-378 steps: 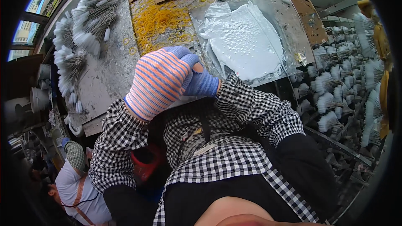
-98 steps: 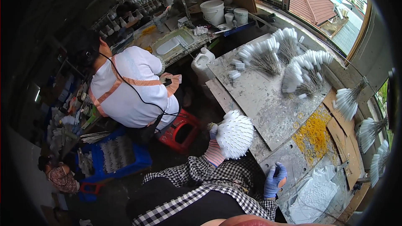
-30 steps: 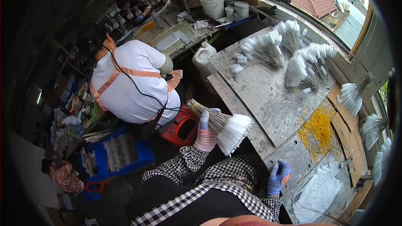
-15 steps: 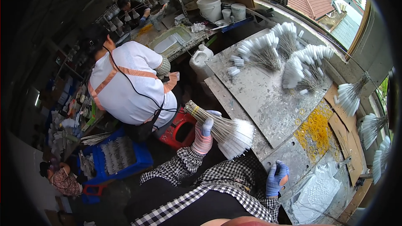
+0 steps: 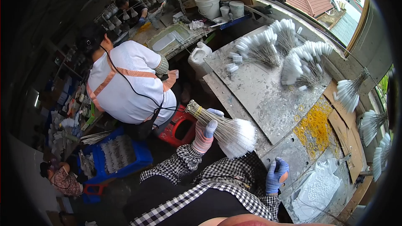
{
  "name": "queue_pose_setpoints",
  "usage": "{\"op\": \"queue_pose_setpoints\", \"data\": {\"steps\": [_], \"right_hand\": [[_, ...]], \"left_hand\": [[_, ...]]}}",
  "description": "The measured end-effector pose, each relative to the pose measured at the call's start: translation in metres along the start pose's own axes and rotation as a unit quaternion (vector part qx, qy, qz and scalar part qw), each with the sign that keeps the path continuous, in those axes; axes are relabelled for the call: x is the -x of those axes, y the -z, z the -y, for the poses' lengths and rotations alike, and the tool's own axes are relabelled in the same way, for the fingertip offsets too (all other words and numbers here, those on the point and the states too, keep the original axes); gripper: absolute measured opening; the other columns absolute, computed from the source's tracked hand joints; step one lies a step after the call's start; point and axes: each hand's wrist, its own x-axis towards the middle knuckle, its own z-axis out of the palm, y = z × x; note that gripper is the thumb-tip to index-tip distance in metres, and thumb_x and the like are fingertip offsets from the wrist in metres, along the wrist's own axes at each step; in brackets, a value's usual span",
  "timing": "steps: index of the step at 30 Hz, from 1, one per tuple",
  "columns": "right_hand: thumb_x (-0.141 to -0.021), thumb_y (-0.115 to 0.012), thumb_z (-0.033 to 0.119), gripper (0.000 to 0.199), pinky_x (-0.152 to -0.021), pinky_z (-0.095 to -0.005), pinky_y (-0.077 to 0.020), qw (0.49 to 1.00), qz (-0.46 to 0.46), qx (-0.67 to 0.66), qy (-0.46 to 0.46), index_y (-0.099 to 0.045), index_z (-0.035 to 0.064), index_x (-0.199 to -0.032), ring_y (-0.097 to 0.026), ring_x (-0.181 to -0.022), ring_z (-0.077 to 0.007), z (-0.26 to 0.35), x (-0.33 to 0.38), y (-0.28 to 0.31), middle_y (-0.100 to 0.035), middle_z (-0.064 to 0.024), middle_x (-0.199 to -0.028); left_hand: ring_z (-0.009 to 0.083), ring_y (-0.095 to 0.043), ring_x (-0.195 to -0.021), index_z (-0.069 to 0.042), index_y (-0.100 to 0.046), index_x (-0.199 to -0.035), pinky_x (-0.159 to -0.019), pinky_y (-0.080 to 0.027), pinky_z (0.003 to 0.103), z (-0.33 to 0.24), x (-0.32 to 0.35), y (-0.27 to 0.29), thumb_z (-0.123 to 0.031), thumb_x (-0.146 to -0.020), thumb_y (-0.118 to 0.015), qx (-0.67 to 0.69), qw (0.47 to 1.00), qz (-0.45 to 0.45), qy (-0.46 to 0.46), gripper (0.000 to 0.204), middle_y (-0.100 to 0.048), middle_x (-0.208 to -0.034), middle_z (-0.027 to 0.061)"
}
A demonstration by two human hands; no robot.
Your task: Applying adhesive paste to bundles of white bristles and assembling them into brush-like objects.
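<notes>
Left arm raised and gripping, right hand low and loosely curled.

My left hand [image 5: 206, 130], in a striped glove with blue fingertips, is lifted ahead of my chest with its fingers closed. My right hand [image 5: 276, 175], in a blue glove, hangs lower at my side, fingers bent. Both forearms wear checked sleeves.

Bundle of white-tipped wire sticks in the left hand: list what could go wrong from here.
1. The left hand holds the bundle of white-tipped wire sticks near mid-length, fanned out over the floor gap, so loose sticks may slide out.
2. The white tips hang close to the grey spattered worktable edge and may brush it.
</notes>
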Motion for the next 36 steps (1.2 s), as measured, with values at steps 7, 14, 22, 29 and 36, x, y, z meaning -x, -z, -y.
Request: {"op": "queue_pose_setpoints", "data": {"steps": [7, 14, 22, 29, 36], "right_hand": [[-0.089, -0.070, 0.005, 0.011, -0.077, -0.0407, -0.0515, 1.000, -0.007, -0.019, -0.007, -0.070, -0.0003, -0.099, -0.065, -0.084, -0.0307, -0.0041, 0.0027, -0.0023, -0.069, -0.0140, -0.090], [-0.089, -0.070, 0.005, 0.011, -0.079, -0.0410, -0.0519, 1.000, -0.007, -0.020, -0.006, -0.071, 0.0000, -0.099, -0.065, -0.084, -0.0311, -0.0054, 0.0024, -0.0038, -0.069, -0.0140, -0.091], [-0.090, -0.070, 0.006, 0.012, -0.079, -0.0414, -0.0518, 1.000, 0.004, 0.013, 0.021, -0.071, 0.0001, -0.099, -0.066, -0.086, -0.0319, 0.0006, -0.0001, 0.0016, -0.070, -0.0147, -0.093], [-0.090, -0.070, 0.006, 0.012, -0.079, -0.0413, -0.0522, 1.000, -0.004, -0.014, 0.007, -0.070, -0.0005, -0.099, -0.066, -0.087, -0.0316, -0.0072, 0.0033, -0.0018, -0.070, -0.0150, -0.093], [-0.090, -0.070, 0.005, 0.012, -0.080, -0.0412, -0.0526, 1.000, -0.002, -0.018, 0.005, -0.071, -0.0012, -0.099, -0.067, -0.087, -0.0315, -0.0053, 0.0014, -0.0025, -0.070, -0.0154, -0.094]], "left_hand": [[0.0143, -0.064, -0.097, 0.002, -0.062, -0.119, -0.088, -0.052, 0.030, 0.0046, -0.0018, -0.0007, -0.038, -0.092, -0.074, 0.008, 0.999, 0.027, -0.025, 0.049, -0.067, -0.106, 0.0070], [0.0180, -0.066, -0.096, 0.000, -0.060, -0.116, -0.089, -0.055, 0.033, 0.0009, -0.0035, -0.0038, -0.045, -0.088, -0.074, -0.028, 0.999, 0.024, -0.011, 0.055, -0.065, -0.103, 0.0091], [0.0185, -0.065, -0.097, 0.000, -0.060, -0.116, -0.089, -0.055, 0.033, 0.0035, -0.0028, -0.0066, -0.044, -0.088, -0.073, -0.030, 0.999, 0.028, -0.021, 0.054, -0.065, -0.103, 0.0087], [0.0155, -0.064, -0.097, 0.001, -0.061, -0.117, -0.089, -0.052, 0.031, 0.0025, -0.0028, -0.0055, -0.038, -0.091, -0.073, -0.009, 0.999, 0.035, -0.030, 0.049, -0.065, -0.105, 0.0072], [0.0200, -0.066, -0.099, -0.002, -0.060, -0.119, -0.092, -0.054, 0.036, 0.0018, 0.0021, -0.0079, -0.052, -0.095, -0.063, 0.040, 0.996, -0.058, 0.063, 0.055, -0.066, -0.107, 0.0091]]}}
